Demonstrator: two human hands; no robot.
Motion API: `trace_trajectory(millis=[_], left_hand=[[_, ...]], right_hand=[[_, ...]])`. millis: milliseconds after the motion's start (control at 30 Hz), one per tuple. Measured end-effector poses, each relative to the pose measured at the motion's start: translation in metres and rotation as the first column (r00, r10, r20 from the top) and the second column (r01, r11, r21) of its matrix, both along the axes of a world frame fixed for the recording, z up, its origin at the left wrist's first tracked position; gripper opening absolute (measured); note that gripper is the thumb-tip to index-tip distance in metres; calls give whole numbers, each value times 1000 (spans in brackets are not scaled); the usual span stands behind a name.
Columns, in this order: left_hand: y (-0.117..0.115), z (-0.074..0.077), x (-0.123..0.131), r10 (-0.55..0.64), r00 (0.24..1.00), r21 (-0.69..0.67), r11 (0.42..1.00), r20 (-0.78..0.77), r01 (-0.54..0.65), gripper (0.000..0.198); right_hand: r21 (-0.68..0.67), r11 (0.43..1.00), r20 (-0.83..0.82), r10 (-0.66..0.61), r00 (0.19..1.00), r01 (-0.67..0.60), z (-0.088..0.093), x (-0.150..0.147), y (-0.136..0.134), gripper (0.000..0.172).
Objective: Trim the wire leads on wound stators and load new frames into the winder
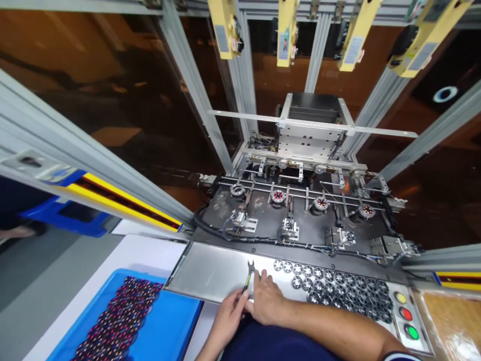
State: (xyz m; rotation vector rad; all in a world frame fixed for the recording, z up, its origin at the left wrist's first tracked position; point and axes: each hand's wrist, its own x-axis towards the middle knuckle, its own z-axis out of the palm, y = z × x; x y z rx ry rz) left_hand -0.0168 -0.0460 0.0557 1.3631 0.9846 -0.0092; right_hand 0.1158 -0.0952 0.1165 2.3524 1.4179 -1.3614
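Note:
Near the front edge of the metal tray (214,265), my left hand (230,312) is closed around a small hand tool (250,269). The tool has a dark forked head and a yellow-green handle; its exact kind is unclear. Just right of it, my right hand (267,300) lies palm down over the tray edge, fingers stretched forward. Its thumb side meets the left fingertips, and the contact there is partly hidden. Several round metal parts (297,269) with dark centres lie in rows on the tray, right of my hands.
Behind the tray is a machine bed (259,205) with round fixtures (278,196) and small clamps. Yellow, red and green buttons (406,314) sit at right. A blue tray (169,321) of dark, coloured parts (120,321) stands at left. Metal posts and yellow light bars (131,202) frame the station.

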Motion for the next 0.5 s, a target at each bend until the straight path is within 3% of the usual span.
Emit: trace_trajectory(millis=[67, 133, 200, 267, 333, 400, 433, 500], left_hand=[[5, -3, -6, -62, 998, 186, 981, -10, 63, 55], [19, 3, -12, -137, 989, 404, 903, -59, 150, 45], [46, 24, -11, -166, 979, 598, 775, -122, 206, 39], [82, 58, 8, -161, 981, 770, 611, -106, 183, 37], [123, 95, 49, -220, 975, 902, 415, -26, 118, 36], [158, 122, 106, -365, 930, 951, 269, -45, 151, 40], [172, 128, 137, -437, 895, 957, 208, -95, 203, 43], [191, 125, 195, -553, 787, 920, 88, -274, 382, 49]], right_hand=[[-7, 998, 21, 63, 998, -63, 16, 9, -7, 78], [30, 992, 34, 120, 992, -121, 44, 35, -18, 66], [132, 977, 93, 153, 984, -164, 76, 84, -30, 52], [351, 901, 358, 124, 925, -256, 104, 151, -38, 47], [414, 845, 585, 37, 810, -338, 119, 222, -40, 45], [376, 823, 658, 87, 748, -426, 117, 281, -35, 39], [363, 821, 656, 111, 746, -442, 111, 302, -32, 37], [346, 819, 641, 151, 753, -458, 91, 329, -25, 40]])
